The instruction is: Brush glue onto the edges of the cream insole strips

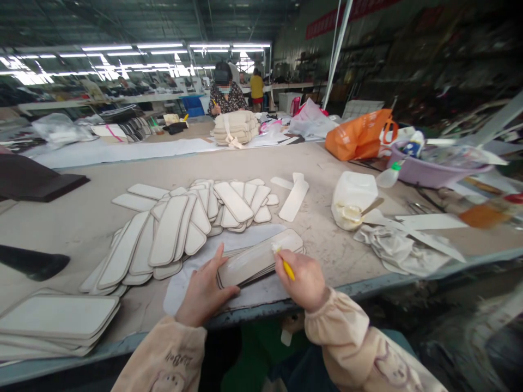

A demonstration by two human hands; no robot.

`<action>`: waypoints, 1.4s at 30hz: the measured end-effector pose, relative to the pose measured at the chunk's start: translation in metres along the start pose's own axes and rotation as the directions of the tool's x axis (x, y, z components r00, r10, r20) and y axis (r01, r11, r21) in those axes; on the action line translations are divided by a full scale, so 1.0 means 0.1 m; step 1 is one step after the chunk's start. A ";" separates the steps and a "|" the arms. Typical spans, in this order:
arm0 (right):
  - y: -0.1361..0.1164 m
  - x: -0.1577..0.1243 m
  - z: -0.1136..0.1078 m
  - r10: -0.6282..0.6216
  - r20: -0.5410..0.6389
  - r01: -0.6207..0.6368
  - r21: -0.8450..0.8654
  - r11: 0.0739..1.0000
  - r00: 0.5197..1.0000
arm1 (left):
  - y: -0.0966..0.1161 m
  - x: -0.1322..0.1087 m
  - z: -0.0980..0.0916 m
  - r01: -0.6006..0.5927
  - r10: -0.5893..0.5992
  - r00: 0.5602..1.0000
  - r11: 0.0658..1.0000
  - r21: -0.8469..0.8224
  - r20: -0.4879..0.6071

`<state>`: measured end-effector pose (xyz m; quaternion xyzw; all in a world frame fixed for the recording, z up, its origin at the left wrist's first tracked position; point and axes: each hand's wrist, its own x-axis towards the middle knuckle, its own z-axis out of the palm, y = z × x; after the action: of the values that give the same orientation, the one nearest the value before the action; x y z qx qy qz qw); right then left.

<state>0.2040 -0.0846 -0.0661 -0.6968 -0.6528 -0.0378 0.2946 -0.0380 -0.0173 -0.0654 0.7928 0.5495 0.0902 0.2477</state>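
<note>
My right hand (304, 277) is closed around a small brush with a yellow handle (289, 271). Its pale tip touches the top strip of a short stack of off-white, round-cornered panels (255, 258), near the right end. Part of that strip looks wet and shiny. My left hand (206, 286) lies at the stack's left end with fingers spread, the thumb along the near edge and the index finger by the far edge. Under the stack is a white sheet (175, 288). Just beyond, many similar panels (169, 228) lie fanned in overlapping rows.
Right of the stack stand a cut-open white plastic jug (354, 198) with a stick and a crumpled cloth (402, 247). Farther back are an orange bag (359, 136) and a purple basin (437, 169). Larger panels (57, 316) lie front left. A person (226, 98) sits across the table.
</note>
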 end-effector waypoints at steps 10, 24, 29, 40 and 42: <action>-0.78 -0.17 0.22 -0.143 0.171 0.037 0.510 0.860 0.975 | -0.03 -0.02 0.01 -0.019 0.019 1.000 0.999 -0.039 -0.004; 0.35 0.11 -0.11 0.304 -0.052 -0.289 0.193 0.938 0.951 | 0.02 -0.01 -0.06 -0.010 0.009 0.999 1.000 0.009 0.043; 0.19 0.05 -0.09 0.263 0.007 -0.260 0.180 0.949 0.965 | 0.02 0.00 -0.06 0.008 -0.012 0.998 0.998 0.066 0.062; -0.41 -0.04 0.23 0.168 0.258 -0.308 0.808 0.502 0.951 | 0.13 -0.04 -0.09 0.049 -0.065 0.993 0.986 0.160 0.096; -0.19 0.05 0.12 0.301 0.252 -0.356 0.861 0.365 0.920 | 0.16 -0.07 -0.15 0.029 -0.053 0.991 0.983 0.181 0.127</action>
<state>0.1833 -0.0746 -0.0671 -0.5508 -0.4280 0.3895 0.6014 -0.0335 -0.0231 -0.0436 0.8046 0.5541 -0.0169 0.2128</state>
